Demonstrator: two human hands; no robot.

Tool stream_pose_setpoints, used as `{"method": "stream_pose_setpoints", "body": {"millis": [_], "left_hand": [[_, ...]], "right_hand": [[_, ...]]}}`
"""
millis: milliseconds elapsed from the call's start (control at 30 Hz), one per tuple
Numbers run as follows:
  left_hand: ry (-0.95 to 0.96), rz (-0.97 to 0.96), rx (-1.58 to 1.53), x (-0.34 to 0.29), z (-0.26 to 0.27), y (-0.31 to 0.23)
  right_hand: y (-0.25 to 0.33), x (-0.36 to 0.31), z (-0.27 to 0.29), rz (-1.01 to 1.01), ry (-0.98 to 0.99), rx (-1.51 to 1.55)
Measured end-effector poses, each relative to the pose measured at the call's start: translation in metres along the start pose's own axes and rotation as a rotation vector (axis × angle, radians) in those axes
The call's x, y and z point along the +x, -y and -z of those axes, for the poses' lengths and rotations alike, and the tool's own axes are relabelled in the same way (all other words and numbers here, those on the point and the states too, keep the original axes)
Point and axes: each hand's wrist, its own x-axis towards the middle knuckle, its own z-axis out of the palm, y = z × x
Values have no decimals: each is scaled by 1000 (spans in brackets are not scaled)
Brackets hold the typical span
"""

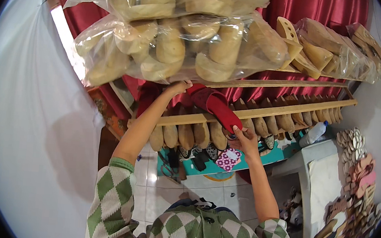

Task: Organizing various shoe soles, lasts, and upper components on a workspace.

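A red slide slipper (225, 113) with a wide strap lies slantwise across the upper rails of a wooden rack (264, 112). My right hand (245, 142) pinches its near end, thumb on top. My left hand (178, 87) reaches to the slipper's far end, fingers closed against the red edge under a plastic bag. That bag (170, 48) is clear and full of pale wooden shoe forms, and it partly hides the spot. Below the slipper, a row of brown shoe lasts (201, 134) hangs along the rack.
More bagged wooden soles (326, 47) sit on the upper right shelf. Patterned shoes and a purple-white piece (229, 159) rest on a teal shelf (190, 166) below. A plastic bottle (314, 133) stands by a white table (320, 177). Many shoe parts (352, 203) lie piled at right.
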Motion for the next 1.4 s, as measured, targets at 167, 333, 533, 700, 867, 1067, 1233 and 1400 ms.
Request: {"method": "stream_pose_setpoints", "body": {"millis": [167, 333, 533, 700, 867, 1067, 1233, 1400], "left_hand": [[-246, -448, 432, 28, 9, 22], [-392, -663, 606, 34, -2, 50], [-4, -498, 519, 41, 19, 40], [283, -548, 288, 43, 55, 42], [330, -674, 364, 50, 71, 42], [523, -628, 332, 89, 87, 55], [551, -526, 298, 114, 74, 56], [560, -414, 266, 122, 81, 63]], "right_hand": [[-11, -14, -57, 68, -128, -27], [-26, -19, -86, 46, -243, -14], [-38, -29, -94, 80, -294, -1], [-46, -33, -109, 178, -279, -26], [-54, -33, -122, 180, -351, -228], [-51, -26, -155, 180, -415, -370], [-41, -28, -170, 206, -587, -496], [-38, -29, -187, 234, -570, -497]]}}
